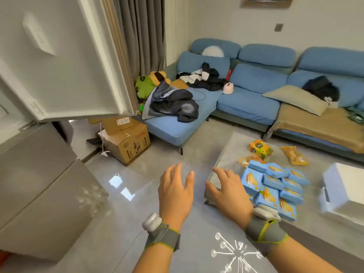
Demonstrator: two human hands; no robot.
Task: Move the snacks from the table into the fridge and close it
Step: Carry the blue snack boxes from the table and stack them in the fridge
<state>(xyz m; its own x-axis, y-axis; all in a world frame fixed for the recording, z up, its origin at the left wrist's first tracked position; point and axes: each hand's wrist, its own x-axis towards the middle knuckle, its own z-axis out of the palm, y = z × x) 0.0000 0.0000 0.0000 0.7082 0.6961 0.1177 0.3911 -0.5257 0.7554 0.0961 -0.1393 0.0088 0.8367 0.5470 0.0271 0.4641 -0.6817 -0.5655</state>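
Grey table (pixel 232 152): blue snack boxes (pixel 275 186), orange packets (pixel 260 148), possibly crisps.

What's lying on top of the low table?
A pile of blue snack boxes, with three orange-yellow packets beyond it. The right hand covers the table's near corner; lower boxes are hidden by upper ones.

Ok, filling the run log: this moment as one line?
left hand: open, empty | right hand: open, empty | blue snack packs: stacked on table | fridge door: open
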